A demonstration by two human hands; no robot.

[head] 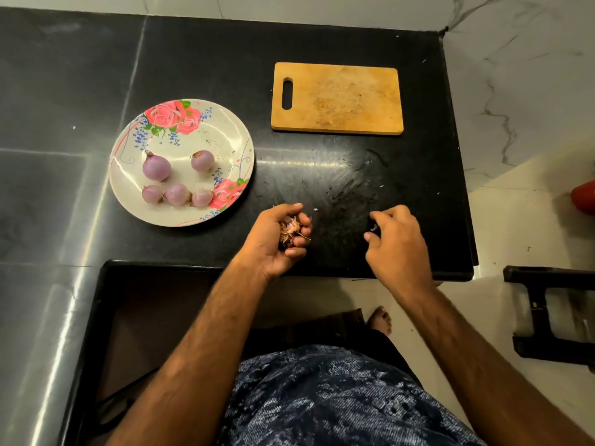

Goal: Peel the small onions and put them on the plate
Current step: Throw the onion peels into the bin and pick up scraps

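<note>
You are cupping a wad of onion skins (289, 231) in your left hand (273, 249), fingers curled round it. Your right hand (399, 246), held well apart from it, is pinching what looks like a purple scrap (374, 227). Five peeled small onions (156, 167) are lying on the flowered plate (199, 136) to your left. Peeling looks finished, so you are probably tidying up. Be keeping the left palm tilted up so flakes are not spilling onto the black countertop (322, 175).

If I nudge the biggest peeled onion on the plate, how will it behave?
The biggest onion looks round, so it would probably roll on the shallow plate. Its peeled surface looks smooth, so it may slip from a pinch. Its stem tip might check the roll.
</note>
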